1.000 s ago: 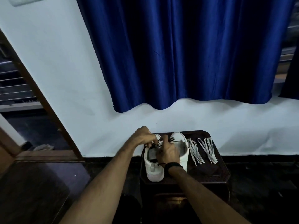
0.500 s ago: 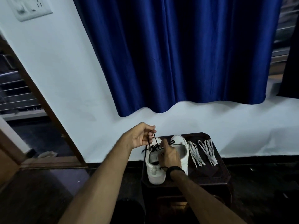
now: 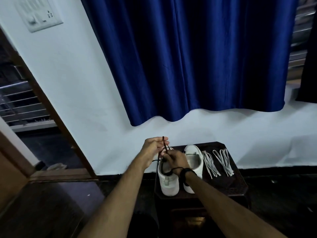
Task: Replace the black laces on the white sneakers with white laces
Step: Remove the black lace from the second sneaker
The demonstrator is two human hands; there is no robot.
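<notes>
head view looks down on two white sneakers standing side by side on a small dark desk, heels toward the person, probably so the eyelets sit within easy reach. two bundles of white laces lie just right of the shoes, likely staged for threading. left hand is raised above the left sneaker, fingers curled round the black lace, drawing it up. right hand pinches the same lace low at the shoe, wrist bent down.
</notes>
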